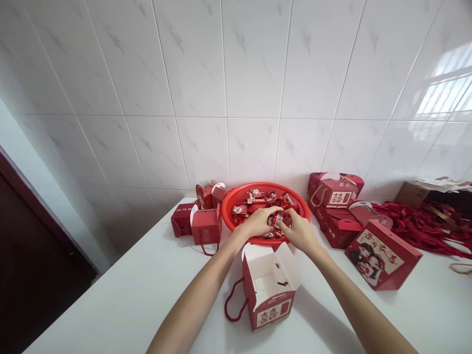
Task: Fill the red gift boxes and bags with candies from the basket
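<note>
Both my hands are over a red plastic basket [230, 214] filled with red-wrapped candies [254, 200]. My right hand [298, 230] pinches a small wrapped candy [278, 220] between thumb and fingers. My left hand [260, 221] is curled right beside it, its fingertips among the candies; what it holds is partly hidden. Between my forearms stands a red gift box [271, 309] with its top flaps open and a dark red cord handle [230, 305] hanging at its left. Its white inside shows, with small cord ends on the inner wall.
Several closed red gift boxes [206, 226] stand left of the basket. More boxes [337, 223] are stacked on the right, near a box with a printed couple [383, 255]. Red ribbons [416, 228] and a cardboard box [411, 194] lie farther right. A tiled wall [254, 147] backs the white table [158, 285].
</note>
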### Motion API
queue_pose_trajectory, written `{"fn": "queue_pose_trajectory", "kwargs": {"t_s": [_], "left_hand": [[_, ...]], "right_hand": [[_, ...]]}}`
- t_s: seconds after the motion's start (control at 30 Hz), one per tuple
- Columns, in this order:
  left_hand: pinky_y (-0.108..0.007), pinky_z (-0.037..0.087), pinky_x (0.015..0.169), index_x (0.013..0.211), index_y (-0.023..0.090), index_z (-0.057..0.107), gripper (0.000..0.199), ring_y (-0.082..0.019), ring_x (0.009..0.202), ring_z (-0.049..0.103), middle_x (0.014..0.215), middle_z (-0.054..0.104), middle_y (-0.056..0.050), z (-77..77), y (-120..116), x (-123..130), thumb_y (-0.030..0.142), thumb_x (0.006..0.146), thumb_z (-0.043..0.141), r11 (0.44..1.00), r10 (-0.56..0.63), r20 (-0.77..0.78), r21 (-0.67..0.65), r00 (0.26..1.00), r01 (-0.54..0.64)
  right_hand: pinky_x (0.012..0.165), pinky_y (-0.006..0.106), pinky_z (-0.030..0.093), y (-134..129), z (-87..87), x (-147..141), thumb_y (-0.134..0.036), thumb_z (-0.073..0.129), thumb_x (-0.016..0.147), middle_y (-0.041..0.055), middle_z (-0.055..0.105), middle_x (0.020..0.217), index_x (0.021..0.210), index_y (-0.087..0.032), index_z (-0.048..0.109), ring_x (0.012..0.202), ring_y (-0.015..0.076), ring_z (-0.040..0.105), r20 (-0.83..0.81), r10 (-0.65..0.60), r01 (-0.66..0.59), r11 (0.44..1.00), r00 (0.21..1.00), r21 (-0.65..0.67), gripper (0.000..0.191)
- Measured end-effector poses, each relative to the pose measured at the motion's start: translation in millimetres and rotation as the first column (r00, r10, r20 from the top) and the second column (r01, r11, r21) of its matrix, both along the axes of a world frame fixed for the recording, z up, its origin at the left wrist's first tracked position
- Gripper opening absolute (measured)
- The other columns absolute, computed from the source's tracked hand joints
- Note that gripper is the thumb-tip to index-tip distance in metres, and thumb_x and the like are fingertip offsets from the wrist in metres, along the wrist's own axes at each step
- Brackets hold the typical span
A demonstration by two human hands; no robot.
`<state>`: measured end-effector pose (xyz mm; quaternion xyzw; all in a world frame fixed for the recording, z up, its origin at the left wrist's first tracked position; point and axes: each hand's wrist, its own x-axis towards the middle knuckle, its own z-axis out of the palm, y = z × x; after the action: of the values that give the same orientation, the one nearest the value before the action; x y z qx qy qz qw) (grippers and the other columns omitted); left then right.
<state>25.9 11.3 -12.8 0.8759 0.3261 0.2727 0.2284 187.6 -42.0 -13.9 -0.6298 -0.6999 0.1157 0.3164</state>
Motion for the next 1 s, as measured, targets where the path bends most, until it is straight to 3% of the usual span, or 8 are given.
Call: {"fn": "queue_pose_trajectory", "kwargs": {"t_s": [0.17, 0.3, 0.53, 0.63, 0.7, 0.8, 0.87, 1.0], "left_hand": [[-0.039, 0.039, 0.113, 0.139, 0.023, 0.054, 0.070, -0.027, 0.132, 0.053, 0.144, 0.056, -0.009, -5.0, 9.4, -1.7, 0.006, 0.072, 0.070, 1.000, 0.009, -0.059, 0.000, 0.998, -0.009], [-0.042, 0.039, 0.114, 0.141, 0.023, 0.052, 0.072, -0.028, 0.133, 0.052, 0.145, 0.055, -0.010, -6.5, 9.7, -0.1, 0.007, 0.072, 0.070, 0.999, 0.006, -0.114, 0.040, 0.993, -0.001], [-0.037, 0.043, 0.109, 0.137, 0.022, 0.055, 0.067, -0.026, 0.127, 0.057, 0.141, 0.058, -0.009, -2.1, -7.8, 4.4, 0.005, 0.074, 0.064, 0.997, -0.035, -0.084, 0.068, 0.996, 0.040], [-0.034, 0.047, 0.100, 0.132, 0.023, 0.059, 0.061, -0.025, 0.118, 0.062, 0.134, 0.064, -0.007, -1.6, -12.0, 5.3, 0.005, 0.074, 0.063, 0.997, -0.048, -0.105, 0.058, 0.993, 0.055], [-0.030, 0.051, 0.085, 0.123, 0.022, 0.063, 0.053, -0.024, 0.104, 0.067, 0.120, 0.070, -0.006, -2.7, -13.6, 6.0, 0.004, 0.073, 0.062, 0.999, -0.044, -0.180, 0.011, 0.983, 0.046], [-0.026, 0.048, 0.062, 0.110, 0.019, 0.067, 0.040, -0.022, 0.081, 0.068, 0.098, 0.074, -0.005, -5.1, -15.8, 7.1, 0.007, 0.072, 0.065, 0.991, -0.053, -0.354, -0.132, 0.934, 0.006], [-0.025, 0.044, 0.057, 0.105, 0.019, 0.068, 0.035, -0.021, 0.077, 0.067, 0.093, 0.073, -0.005, -6.6, -17.6, 7.8, 0.010, 0.072, 0.067, 0.983, -0.062, -0.420, -0.182, 0.906, -0.017], [-0.026, 0.043, 0.060, 0.109, 0.020, 0.067, 0.038, -0.022, 0.081, 0.066, 0.099, 0.072, -0.006, -8.5, -22.3, 9.3, 0.010, 0.072, 0.066, 0.988, -0.033, -0.452, -0.147, 0.891, -0.038]], "right_hand": [[0.062, 0.027, 0.032, -6.9, 1.5, -3.8, -0.034, 0.055, 0.093, 0.0095, 0.073, 0.090, 0.110, -0.016, 0.052, 0.085, 0.0271, 0.068, 0.147, -0.021, 0.038, 0.993, 0.989, -0.114, 0.024], [0.064, 0.027, 0.034, -2.7, 8.5, 1.3, -0.036, 0.059, 0.090, 0.0092, 0.072, 0.089, 0.106, -0.016, 0.054, 0.086, 0.0270, 0.067, 0.154, -0.013, 0.042, 0.981, 0.988, -0.188, 0.026], [0.066, 0.027, 0.042, 14.1, 12.4, 19.5, -0.034, 0.065, 0.084, 0.0058, 0.071, 0.091, 0.095, -0.017, 0.063, 0.084, 0.0220, 0.065, 0.019, 0.166, -0.150, 0.931, 0.986, -0.334, 0.020], [0.065, 0.026, 0.042, 14.8, 10.2, 20.1, -0.032, 0.069, 0.082, 0.0056, 0.071, 0.091, 0.090, -0.017, 0.064, 0.084, 0.0213, 0.066, 0.025, 0.213, -0.189, 0.909, 0.977, -0.370, 0.017], [0.064, 0.025, 0.042, 11.8, 9.5, 19.2, -0.032, 0.069, 0.082, 0.0049, 0.072, 0.088, 0.086, -0.017, 0.065, 0.081, 0.0202, 0.066, 0.024, 0.246, -0.218, 0.895, 0.969, -0.388, 0.016], [0.062, 0.024, 0.042, 4.4, 10.7, 17.8, -0.030, 0.067, 0.084, 0.0036, 0.071, 0.079, 0.080, -0.017, 0.066, 0.075, 0.0184, 0.065, 0.040, 0.268, -0.227, 0.880, 0.963, -0.416, 0.014], [0.061, 0.024, 0.041, 0.1, 11.9, 17.3, -0.028, 0.066, 0.084, 0.0032, 0.071, 0.076, 0.078, -0.017, 0.066, 0.073, 0.0177, 0.065, 0.055, 0.258, -0.211, 0.880, 0.965, -0.425, 0.013], [0.063, 0.023, 0.042, -4.2, 12.2, 18.1, -0.015, 0.063, 0.080, 0.0037, 0.072, 0.079, 0.080, -0.017, 0.069, 0.076, 0.0177, 0.066, 0.071, 0.237, -0.186, 0.887, 0.969, -0.423, 0.006]]}}
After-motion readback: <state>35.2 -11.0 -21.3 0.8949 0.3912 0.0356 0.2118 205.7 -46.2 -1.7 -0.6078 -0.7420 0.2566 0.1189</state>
